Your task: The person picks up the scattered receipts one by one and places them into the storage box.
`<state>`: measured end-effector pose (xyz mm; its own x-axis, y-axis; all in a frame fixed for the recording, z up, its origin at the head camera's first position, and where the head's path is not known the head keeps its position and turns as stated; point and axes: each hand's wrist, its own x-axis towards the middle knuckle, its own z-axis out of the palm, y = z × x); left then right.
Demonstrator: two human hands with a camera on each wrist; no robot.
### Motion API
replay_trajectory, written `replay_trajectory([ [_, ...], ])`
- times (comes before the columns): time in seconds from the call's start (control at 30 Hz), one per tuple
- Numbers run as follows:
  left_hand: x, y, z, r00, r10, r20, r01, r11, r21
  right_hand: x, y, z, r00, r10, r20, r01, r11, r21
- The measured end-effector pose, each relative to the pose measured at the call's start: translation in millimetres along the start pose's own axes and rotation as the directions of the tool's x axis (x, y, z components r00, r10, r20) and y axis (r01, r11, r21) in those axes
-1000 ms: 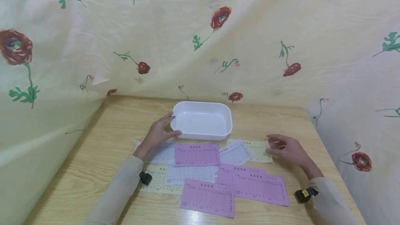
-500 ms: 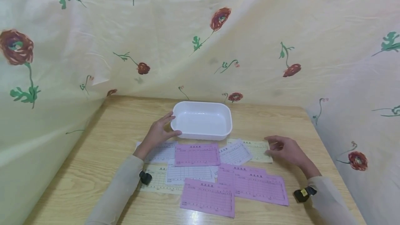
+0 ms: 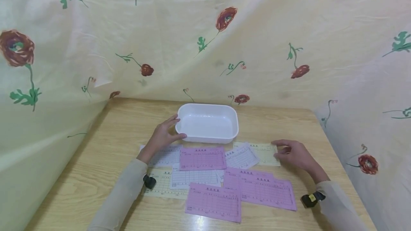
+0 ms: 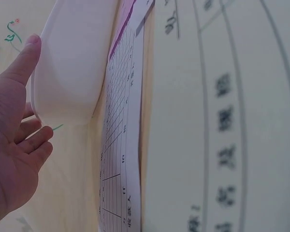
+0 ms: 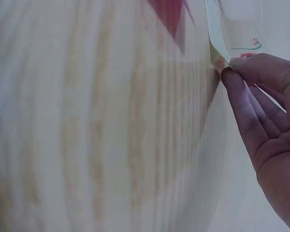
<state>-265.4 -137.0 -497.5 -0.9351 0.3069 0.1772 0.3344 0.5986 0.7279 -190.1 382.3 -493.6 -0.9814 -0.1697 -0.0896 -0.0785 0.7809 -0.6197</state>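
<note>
A pale yellow slip (image 3: 269,155) is pinched at its right end between the thumb and forefinger of the right hand (image 3: 297,155); the paper is seen bent at the pinch. Well to the left of that pinch and a little beyond it, a white tray (image 3: 208,139) is held at its near left corner by the left hand (image 3: 162,136), thumb on the near side, fingers at the left side. The left part of the yellow slip is overlapped by a white slip (image 3: 241,158), so if the yellow one were drawn away quickly, the white one could be dragged or turned askew. The paper looks thin and might be creased by a harder squeeze. Because only one end is gripped, the other could sag and be caught on the tray's rim. Nearer than the pinch and to its left, overlapping pink slips (image 3: 268,193) are spread and could be brushed by a low wrist. Beyond the pinch, room is given by bare tabletop (image 3: 289,124), bounded there and to the right by a flowered curtain (image 3: 369,92). Less room is left toward the tray: the slip's edge lies just beside it, and whether they touch cannot be told.
</note>
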Motion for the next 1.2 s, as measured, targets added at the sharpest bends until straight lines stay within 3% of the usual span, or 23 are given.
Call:
replay_trajectory([
  [0.5,-0.8,-2.7,-0.3,1.000,0.029,-0.002,-0.029,1.000,0.006,-9,-12,-13,0.990,-0.092,-0.104,0.088,0.995,-0.044],
  [0.87,-3.3,-2.3,-0.4,1.000,0.023,0.002,-0.023,1.000,0.010,-19,-26,-28,0.982,-0.091,-0.168,0.083,0.995,-0.052],
  [1.2,-4.3,-4.3,-0.7,1.000,0.007,0.018,-0.007,1.000,-0.008,-26,-31,-37,0.949,-0.155,-0.275,0.143,0.988,-0.063],
])
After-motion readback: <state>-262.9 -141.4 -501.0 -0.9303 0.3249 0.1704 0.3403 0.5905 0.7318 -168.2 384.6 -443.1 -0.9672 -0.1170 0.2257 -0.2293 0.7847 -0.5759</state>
